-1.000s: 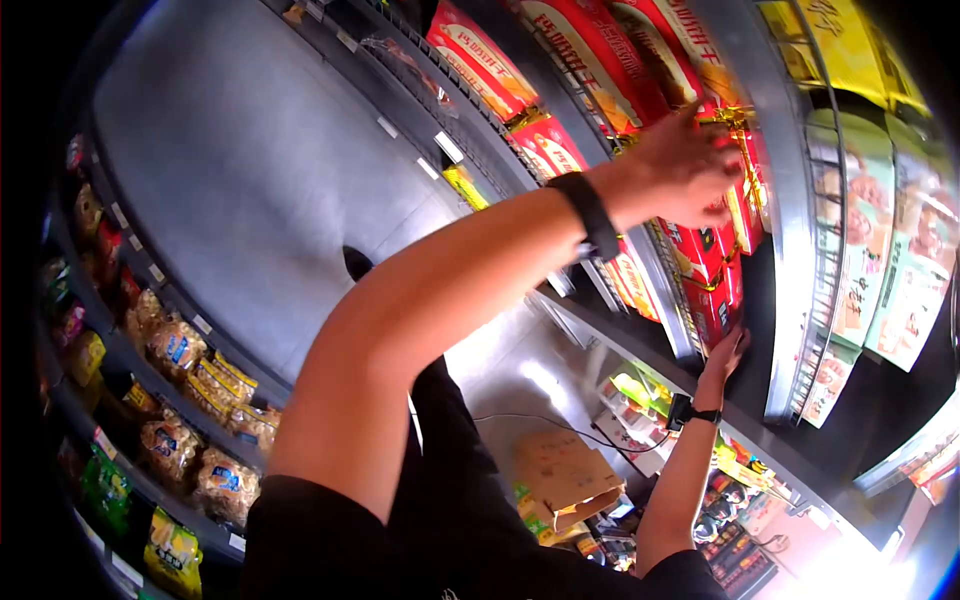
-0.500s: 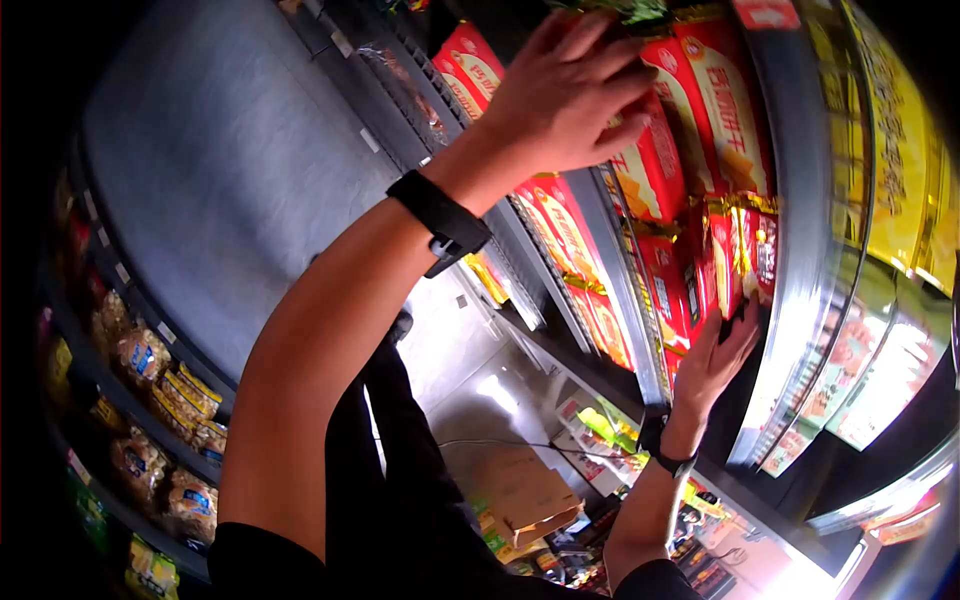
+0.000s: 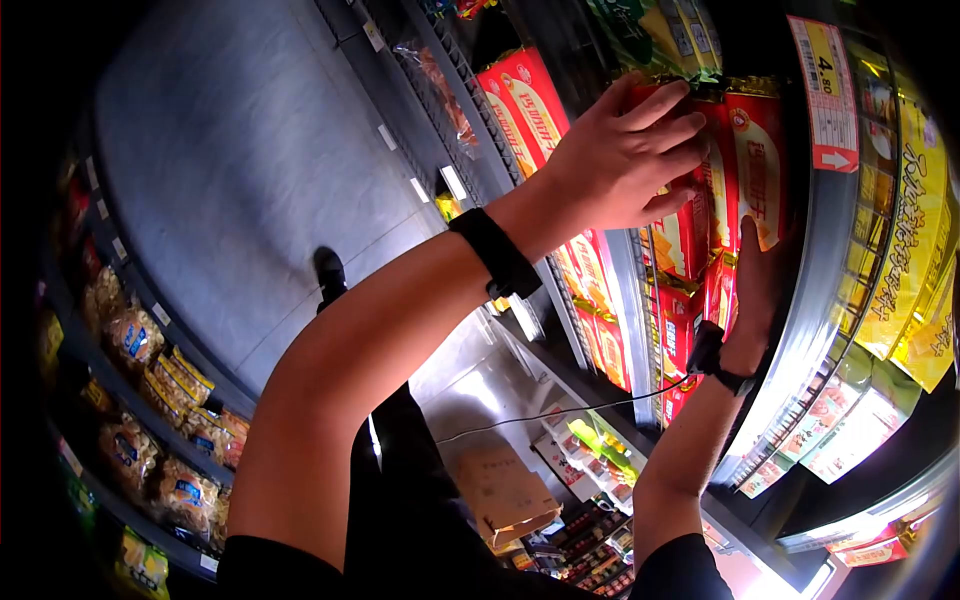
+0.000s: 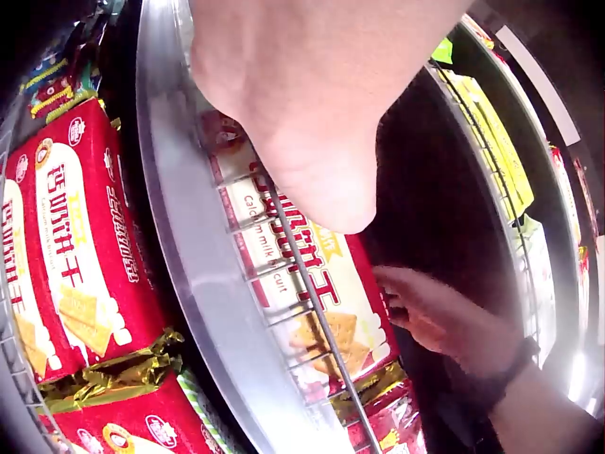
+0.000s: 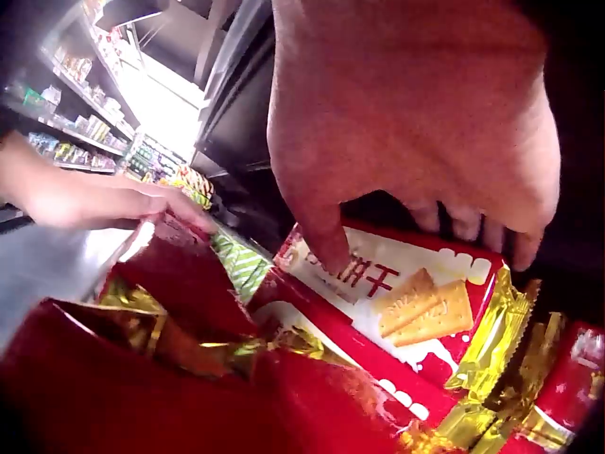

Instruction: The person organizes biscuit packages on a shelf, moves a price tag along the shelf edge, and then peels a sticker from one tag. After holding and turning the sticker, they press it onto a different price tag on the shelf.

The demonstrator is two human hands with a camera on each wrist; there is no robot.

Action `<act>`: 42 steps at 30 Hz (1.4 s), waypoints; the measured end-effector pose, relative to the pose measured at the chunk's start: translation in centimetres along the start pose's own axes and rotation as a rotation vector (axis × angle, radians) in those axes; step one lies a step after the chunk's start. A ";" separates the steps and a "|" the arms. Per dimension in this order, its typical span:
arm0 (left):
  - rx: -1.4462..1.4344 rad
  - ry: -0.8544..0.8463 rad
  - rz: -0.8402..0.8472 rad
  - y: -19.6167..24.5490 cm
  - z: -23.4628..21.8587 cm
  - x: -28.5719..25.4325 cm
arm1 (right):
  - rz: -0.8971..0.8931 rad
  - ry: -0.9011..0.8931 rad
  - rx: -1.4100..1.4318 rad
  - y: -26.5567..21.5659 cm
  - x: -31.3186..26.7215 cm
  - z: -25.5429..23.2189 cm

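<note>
Red-and-white packs of milk biscuits with gold ends stand in a row on the shelf. My left hand [image 3: 630,160] reaches over the row from the front, its fingers spread and loosely bent against the packs. In the right wrist view, the same left hand [image 5: 104,200] lies with fairly straight fingers along a pack's edge. My right hand [image 3: 762,285] is deeper in the shelf. It holds a biscuit pack [image 5: 378,293], thumb on the printed face and fingers behind the far edge. The left wrist view shows a biscuit pack [image 4: 312,293] behind the wire rail, the left fingertips hidden.
A metal shelf edge with a wire rail [image 4: 302,255] runs in front of the packs. Green packages [image 3: 660,35] sit beyond them, and yellow bags [image 3: 915,230] on the neighbouring shelf. A cable [image 3: 560,412] hangs from the right wrist. A cardboard box [image 3: 505,490] stands below.
The left hand drew away from the packs, then came back over them. The right hand moved from the row's near end farther along, its thumb now against a pack. The head view shifted.
</note>
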State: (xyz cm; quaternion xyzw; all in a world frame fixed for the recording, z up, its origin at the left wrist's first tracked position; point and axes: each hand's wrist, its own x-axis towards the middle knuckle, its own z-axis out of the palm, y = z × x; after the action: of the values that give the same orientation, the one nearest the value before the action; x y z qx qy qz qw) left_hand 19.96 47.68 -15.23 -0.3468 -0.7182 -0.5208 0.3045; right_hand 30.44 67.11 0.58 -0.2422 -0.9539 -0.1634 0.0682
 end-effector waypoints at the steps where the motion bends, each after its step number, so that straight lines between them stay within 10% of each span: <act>1: -0.008 0.006 -0.004 0.0 0.0 0.1 | -0.041 -0.002 0.058 0.2 0.7 0.0; 29: -0.019 -0.155 -0.010 0.2 -1.6 0.8 | 0.154 -0.391 0.994 0.5 -0.2 1.0; 42: 0.065 -0.130 0.036 0.1 -1.4 0.7 | -0.176 -0.261 0.562 0.6 1.9 5.2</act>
State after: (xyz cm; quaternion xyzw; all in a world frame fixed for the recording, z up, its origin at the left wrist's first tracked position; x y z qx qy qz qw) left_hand 19.69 46.44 -14.21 -0.3828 -0.7467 -0.4677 0.2776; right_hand 28.76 70.22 -3.75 -0.1496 -0.9797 0.1336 -0.0050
